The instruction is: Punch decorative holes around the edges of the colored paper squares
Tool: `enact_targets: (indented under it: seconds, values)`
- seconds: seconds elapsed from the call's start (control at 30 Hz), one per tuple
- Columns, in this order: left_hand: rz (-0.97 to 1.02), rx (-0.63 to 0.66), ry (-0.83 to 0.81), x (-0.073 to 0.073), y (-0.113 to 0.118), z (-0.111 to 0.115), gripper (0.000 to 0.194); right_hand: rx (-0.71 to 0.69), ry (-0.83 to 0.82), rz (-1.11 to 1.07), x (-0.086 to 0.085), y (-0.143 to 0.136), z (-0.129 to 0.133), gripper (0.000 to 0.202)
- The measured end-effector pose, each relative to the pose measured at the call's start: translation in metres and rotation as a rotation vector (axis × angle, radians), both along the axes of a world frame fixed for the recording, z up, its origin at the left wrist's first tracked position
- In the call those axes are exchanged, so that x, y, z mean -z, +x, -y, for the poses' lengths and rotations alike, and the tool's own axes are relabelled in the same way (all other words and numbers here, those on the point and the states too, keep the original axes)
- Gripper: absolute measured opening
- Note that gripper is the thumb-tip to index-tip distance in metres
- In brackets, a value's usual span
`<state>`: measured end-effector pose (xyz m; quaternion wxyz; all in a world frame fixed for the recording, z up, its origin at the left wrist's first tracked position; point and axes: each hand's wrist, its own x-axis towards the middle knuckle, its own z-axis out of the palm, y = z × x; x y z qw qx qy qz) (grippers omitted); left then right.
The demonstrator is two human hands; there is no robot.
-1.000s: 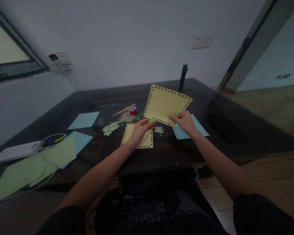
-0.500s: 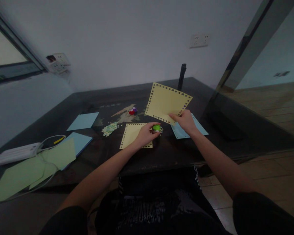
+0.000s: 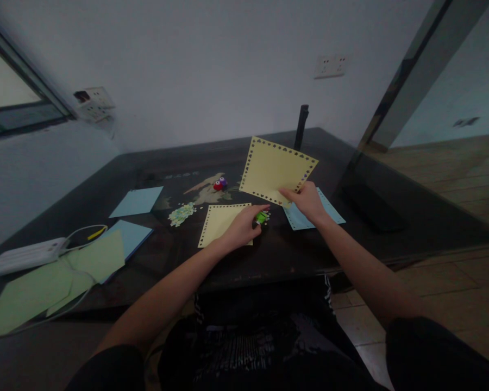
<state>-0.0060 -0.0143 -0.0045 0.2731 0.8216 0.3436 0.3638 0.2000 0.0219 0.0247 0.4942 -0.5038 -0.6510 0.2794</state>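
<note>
My right hand (image 3: 305, 202) pinches the lower right edge of a yellow sheet of paper (image 3: 277, 168), holding it tilted above the table. Small punched shapes line the sheet's edges. Close beside my left hand (image 3: 244, 225) is a small green craft punch (image 3: 262, 217), tilted, with tiny paper bits around it. The left thumb and forefinger are spread about the punch; any contact is partly hidden. Under that hand lies another yellow sheet (image 3: 215, 220) with a punched border. A light blue punched sheet (image 3: 330, 209) rests partly behind my right hand.
Red and purple punches (image 3: 219, 184) stand farther back on the dark table (image 3: 171, 260). A pile of paper bits (image 3: 182, 214) lies left of centre. Blue sheets (image 3: 137, 202), green sheets (image 3: 32, 293), and a white power strip (image 3: 26, 256) with a cable occupy the left side.
My left thumb and fingers have spread apart around the green punch, which has tilted and sits slightly lower in view. My right hand keeps the yellow sheet in nearly the same place.
</note>
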Motion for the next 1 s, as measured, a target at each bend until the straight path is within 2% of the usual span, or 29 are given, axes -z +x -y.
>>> enact_targets:
  seconds: [0.13, 0.23, 0.4, 0.53, 0.6, 0.7, 0.83, 0.9, 1.0]
  values:
    - [-0.065, -0.073, 0.013, -0.001, 0.000, -0.001, 0.052, 0.005, 0.008, -0.013, 0.004, 0.001, -0.003, 0.029]
    - [0.010, -0.101, -0.060, -0.002, 0.001, -0.001, 0.041, -0.013, 0.023, -0.048, 0.007, 0.001, -0.007, 0.029]
    - [0.182, -0.122, -0.264, -0.004, 0.002, -0.003, 0.029, -0.006, 0.060, -0.090, 0.012, 0.003, -0.014, 0.032]
    - [0.329, -0.124, -0.436, -0.008, 0.002, -0.004, 0.030, 0.009, 0.084, -0.160, 0.016, 0.010, -0.022, 0.032]
    - [0.455, -0.104, -0.580, -0.012, 0.001, -0.004, 0.032, 0.039, 0.085, -0.229, 0.016, 0.015, -0.026, 0.031]
    - [0.619, -0.044, -0.812, -0.020, 0.000, -0.005, 0.031, 0.099, 0.102, -0.348, 0.009, 0.025, -0.028, 0.030]
    - [0.754, -0.036, -0.972, -0.027, 0.000, -0.015, 0.025, 0.185, 0.167, -0.484, -0.010, 0.044, -0.023, 0.030]
    - [0.802, -0.061, -0.980, -0.027, 0.001, -0.024, 0.021, 0.228, 0.195, -0.518, -0.017, 0.056, -0.018, 0.030]
    - [0.806, -0.080, -0.884, -0.023, 0.004, -0.040, 0.018, 0.290, 0.208, -0.537, -0.019, 0.077, -0.011, 0.031]
